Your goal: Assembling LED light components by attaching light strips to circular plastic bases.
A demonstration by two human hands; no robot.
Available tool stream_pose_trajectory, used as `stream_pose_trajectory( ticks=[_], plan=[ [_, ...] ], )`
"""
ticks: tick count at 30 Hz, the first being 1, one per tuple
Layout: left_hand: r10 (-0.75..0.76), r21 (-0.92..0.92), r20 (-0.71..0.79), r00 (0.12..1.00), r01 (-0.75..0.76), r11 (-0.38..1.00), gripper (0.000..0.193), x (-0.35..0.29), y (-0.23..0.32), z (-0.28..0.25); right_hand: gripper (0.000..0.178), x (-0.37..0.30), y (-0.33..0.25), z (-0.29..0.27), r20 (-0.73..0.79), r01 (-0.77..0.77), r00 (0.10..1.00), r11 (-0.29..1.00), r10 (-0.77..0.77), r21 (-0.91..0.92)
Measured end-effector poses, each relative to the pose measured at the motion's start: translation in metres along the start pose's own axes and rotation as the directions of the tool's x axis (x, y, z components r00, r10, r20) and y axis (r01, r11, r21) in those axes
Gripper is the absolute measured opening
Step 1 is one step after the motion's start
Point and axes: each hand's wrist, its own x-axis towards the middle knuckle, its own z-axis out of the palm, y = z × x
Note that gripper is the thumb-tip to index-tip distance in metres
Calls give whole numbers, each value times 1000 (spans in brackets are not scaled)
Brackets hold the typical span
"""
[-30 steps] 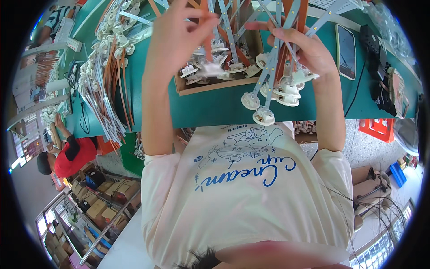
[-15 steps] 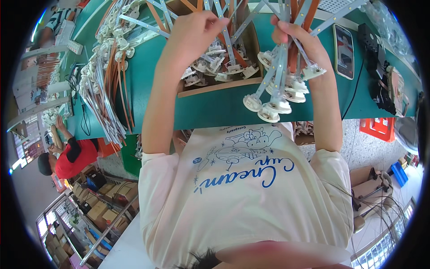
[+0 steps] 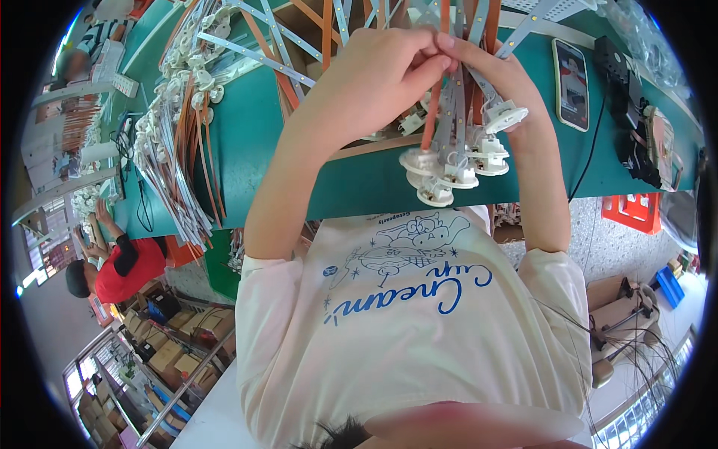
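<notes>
My right hand (image 3: 497, 69) is closed round a bunch of LED strips (image 3: 459, 105), silver and orange, whose white round end pieces (image 3: 440, 179) hang below it. My left hand (image 3: 396, 71) is beside it, its pinched fingertips touching the right fingers at an orange strip (image 3: 436, 112) on the left side of the bunch. Whether that strip is between the left fingertips is partly hidden. Behind my left hand and wrist is a cardboard box (image 3: 374, 146) with more strips standing out of it and white end pieces inside.
Piles of strips with white ends (image 3: 176, 142) lie left on the green table (image 3: 247, 165). At right are a phone (image 3: 571, 84), a black power strip (image 3: 619, 82) and clear plastic bags (image 3: 647, 45). A person in red (image 3: 131, 269) works at far left. An orange crate (image 3: 632, 213) stands on the floor.
My left hand has moved right, from above the box to the bunch in my right hand. An orange strip now hangs at the bunch's left front, and the end pieces have shifted.
</notes>
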Motion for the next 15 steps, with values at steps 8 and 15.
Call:
stream_pose_trajectory(
  ticks=[8, 15],
  plan=[
    [-129, 114, -79, 988, 138, 984, 21, 3, -50, -28, 19, -6, 1, -6, 35, 75, 997, 997, -75, 24],
    [-257, 276, -242, 936, 320, 906, 43, 2, -72, -18, 20, -6, 5, -9, 20, 66, 998, 994, -65, -92]
  ],
)
